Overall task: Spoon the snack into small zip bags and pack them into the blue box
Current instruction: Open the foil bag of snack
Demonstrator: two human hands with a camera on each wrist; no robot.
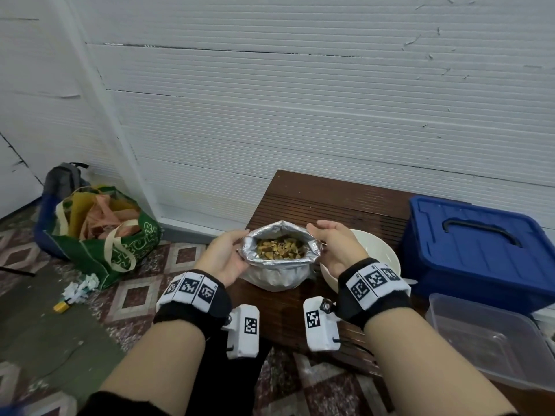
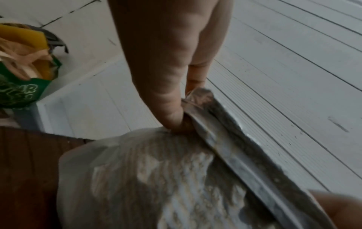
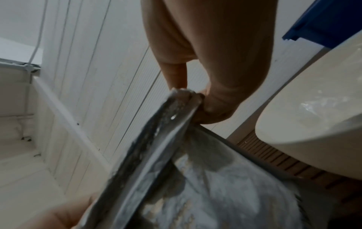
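Note:
A silver foil snack bag stands on the dark wooden table, its rolled-down mouth open on brown and yellow snack pieces. My left hand pinches the left rim of the bag. My right hand pinches the right rim of that bag. The two hands hold the mouth spread apart. The blue box sits at the table's right with its lid on. No zip bags or spoon show.
A white bowl stands just right of the bag, behind my right wrist. A clear plastic tub lies at the near right. On the tiled floor to the left sits a green tote bag, with a white wall behind.

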